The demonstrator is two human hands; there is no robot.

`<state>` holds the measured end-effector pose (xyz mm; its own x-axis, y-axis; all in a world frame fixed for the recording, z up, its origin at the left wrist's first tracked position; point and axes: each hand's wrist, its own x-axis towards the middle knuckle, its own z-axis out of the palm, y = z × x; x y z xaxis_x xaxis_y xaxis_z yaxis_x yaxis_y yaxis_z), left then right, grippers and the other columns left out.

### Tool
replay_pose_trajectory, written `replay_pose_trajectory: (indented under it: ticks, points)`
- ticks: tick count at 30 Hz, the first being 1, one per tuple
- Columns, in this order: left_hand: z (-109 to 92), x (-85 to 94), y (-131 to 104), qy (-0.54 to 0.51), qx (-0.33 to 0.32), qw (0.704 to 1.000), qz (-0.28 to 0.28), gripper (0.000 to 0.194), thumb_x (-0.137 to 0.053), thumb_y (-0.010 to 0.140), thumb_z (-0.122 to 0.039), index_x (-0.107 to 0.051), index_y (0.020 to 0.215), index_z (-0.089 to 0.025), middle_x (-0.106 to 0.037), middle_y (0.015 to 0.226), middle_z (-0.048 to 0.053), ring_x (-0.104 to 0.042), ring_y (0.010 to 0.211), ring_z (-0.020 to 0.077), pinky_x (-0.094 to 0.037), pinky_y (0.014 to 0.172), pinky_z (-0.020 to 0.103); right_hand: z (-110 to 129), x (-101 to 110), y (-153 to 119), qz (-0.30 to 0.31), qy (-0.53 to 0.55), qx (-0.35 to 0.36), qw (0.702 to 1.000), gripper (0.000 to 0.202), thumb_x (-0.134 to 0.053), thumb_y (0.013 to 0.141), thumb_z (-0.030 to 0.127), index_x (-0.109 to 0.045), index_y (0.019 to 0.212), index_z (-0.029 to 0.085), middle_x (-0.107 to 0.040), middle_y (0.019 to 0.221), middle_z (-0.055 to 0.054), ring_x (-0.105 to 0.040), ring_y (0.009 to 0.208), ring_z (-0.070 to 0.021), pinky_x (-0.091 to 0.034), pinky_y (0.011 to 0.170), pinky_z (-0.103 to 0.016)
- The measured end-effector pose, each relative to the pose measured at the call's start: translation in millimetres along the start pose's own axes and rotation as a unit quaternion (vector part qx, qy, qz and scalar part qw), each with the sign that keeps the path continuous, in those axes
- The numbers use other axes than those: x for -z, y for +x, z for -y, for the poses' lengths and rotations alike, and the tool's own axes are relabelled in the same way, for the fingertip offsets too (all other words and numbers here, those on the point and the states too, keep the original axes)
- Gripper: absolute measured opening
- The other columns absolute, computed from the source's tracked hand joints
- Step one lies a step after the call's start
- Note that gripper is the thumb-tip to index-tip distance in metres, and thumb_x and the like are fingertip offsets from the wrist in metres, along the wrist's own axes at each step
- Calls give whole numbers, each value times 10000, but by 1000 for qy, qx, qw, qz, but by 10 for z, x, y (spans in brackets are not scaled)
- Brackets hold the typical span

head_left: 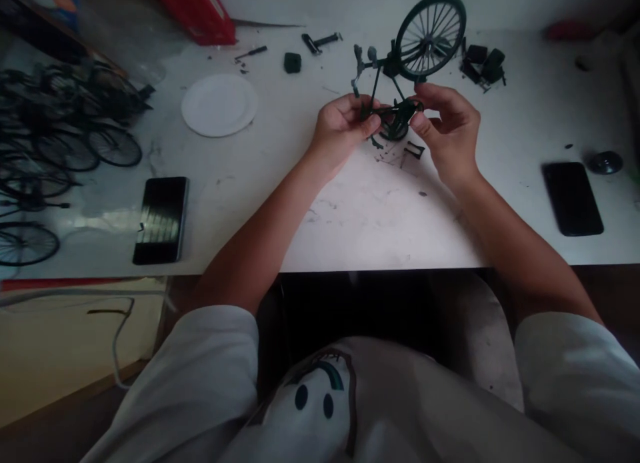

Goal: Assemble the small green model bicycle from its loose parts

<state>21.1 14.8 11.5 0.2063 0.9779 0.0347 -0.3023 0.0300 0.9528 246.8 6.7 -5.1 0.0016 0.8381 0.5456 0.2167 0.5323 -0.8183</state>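
A dark model bicycle [396, 70] is held up over the white table, its large spoked wheel pointing away from me. My left hand [345, 126] grips the frame from the left, thumb and fingers closed on it. From the right, my right hand [449, 126] pinches a part near the lower end of the bicycle, with the thumb and forefinger close together. Whether that part is loose or fixed to the frame I cannot tell. Just below the hands, a small dark bracket-like piece [414, 150] lies on the table.
Several finished model bicycles [65, 143] crowd the left side. Around the work lie a white plate [219, 105], a small screwdriver [251, 52], a dark block [293, 62], a pile of dark parts [483, 64], a left phone [161, 220] and a right phone [573, 198].
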Motion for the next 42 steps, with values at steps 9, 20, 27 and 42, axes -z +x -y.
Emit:
replay_pose_trajectory:
  ticks: [9,20,27,42]
  points:
    - [198,117,126,-12,-136,988,70,450,-1079,757,-485,-746,987,-288,-849,1035,47,-851,1232,287,-650,1192,460,59,-24,-53,-25,-68,17,997,681,-824,818,977,-856,1061,342,-803,1164,-71,-777,1155,-309,-703,858,-449]
    - [-59,-151,-185,-8,26,999,-28,140,-938,907,-129,-834,973,-196,-838,955,41,-868,1193,265,-683,1127,410,296,-108,-135,-49,-99,-44,993,518,-798,966,848,-871,1138,365,-809,1082,-49,-788,1020,-288,-703,881,-474]
    - [-40,-109,-119,-13,34,998,-53,144,-926,930,-140,-829,1008,-213,-869,1038,41,-840,1250,222,-640,1163,334,270,-156,-127,-32,-77,-79,993,497,-897,907,800,-844,1066,332,-817,993,-37,-808,972,-275,-705,859,-437]
    - [29,7,-184,127,-50,986,-96,230,-1039,831,-334,-852,964,-307,-884,1141,57,-787,1374,271,-642,1183,316,258,-112,-120,-54,-99,-57,992,530,-821,951,835,-779,961,307,-776,927,-40,-758,894,-249,-653,757,-407]
